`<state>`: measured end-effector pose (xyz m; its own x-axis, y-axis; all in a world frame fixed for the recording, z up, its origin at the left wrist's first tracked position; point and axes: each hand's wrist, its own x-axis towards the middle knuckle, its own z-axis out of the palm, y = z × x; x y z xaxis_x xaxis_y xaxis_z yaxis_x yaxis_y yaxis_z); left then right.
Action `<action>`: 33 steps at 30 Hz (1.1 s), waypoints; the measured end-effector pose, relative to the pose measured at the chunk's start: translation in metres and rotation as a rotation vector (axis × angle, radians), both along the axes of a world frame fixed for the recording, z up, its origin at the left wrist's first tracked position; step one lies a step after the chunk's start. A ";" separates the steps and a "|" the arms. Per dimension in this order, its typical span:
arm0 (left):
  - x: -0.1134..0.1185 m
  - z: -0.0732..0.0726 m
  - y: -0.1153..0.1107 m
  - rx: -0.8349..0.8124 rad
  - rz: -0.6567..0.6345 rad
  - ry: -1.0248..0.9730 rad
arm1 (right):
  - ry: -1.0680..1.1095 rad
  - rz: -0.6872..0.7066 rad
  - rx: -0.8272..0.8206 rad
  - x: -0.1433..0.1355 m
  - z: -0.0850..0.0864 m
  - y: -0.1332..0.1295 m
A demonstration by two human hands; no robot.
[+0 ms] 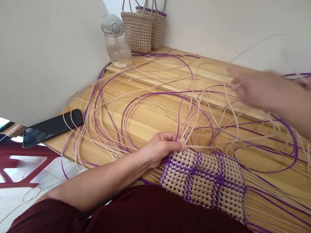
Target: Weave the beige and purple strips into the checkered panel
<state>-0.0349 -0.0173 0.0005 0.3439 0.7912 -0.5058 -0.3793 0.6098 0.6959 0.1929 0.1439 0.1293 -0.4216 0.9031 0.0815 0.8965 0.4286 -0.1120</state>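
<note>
A woven panel (207,177) in beige and purple checks lies at the table's near edge, against my dark red top. Long loose strands run out from its sides and top edge. My left hand (165,147) is closed at the panel's upper left corner, pinching the strands where they leave the weave. Over the right part of the table, my right hand (242,85) is raised and smeared by motion. A thin beige strand (254,47) arcs up beside its fingers; whether the fingers grip it is too blurred to see.
Purple strands (158,92) and beige ones loop across the wooden table (150,112). A clear bottle (118,47) with a grey lid stands at the back left, beside two woven bags (138,31). A black phone (52,128) rests at the left edge, above a red stool (27,173).
</note>
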 end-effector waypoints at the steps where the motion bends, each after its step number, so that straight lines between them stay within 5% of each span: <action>1: 0.000 -0.001 0.000 0.004 -0.001 0.001 | -0.022 0.022 -0.037 -0.010 -0.015 -0.018; 4: 0.000 -0.002 0.000 0.029 0.001 0.009 | -0.022 0.311 -0.451 -0.025 -0.043 -0.073; 6: 0.000 -0.002 0.000 0.033 0.008 0.021 | 0.010 0.344 -0.630 -0.023 -0.044 -0.100; 11: 0.000 0.000 0.001 0.041 0.005 0.036 | 0.307 0.315 -0.686 -0.017 -0.025 -0.130; 15: -0.002 -0.001 0.001 0.092 0.008 0.058 | 0.600 0.292 -0.821 -0.035 -0.034 -0.138; 19: -0.002 -0.002 0.000 0.126 0.012 0.053 | 0.688 0.123 -0.715 -0.047 -0.056 -0.135; 23: -0.002 -0.002 0.000 0.155 0.021 0.009 | 0.705 -0.048 -0.769 -0.049 -0.065 -0.127; 33: -0.002 -0.001 0.000 0.175 0.020 -0.010 | 0.517 -0.025 -0.813 -0.060 -0.056 -0.116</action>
<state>-0.0367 -0.0169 -0.0009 0.3313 0.8735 -0.3566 -0.3978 0.4721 0.7867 0.1325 0.0279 0.0735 -0.4891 0.7736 -0.4029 0.6610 0.0274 -0.7499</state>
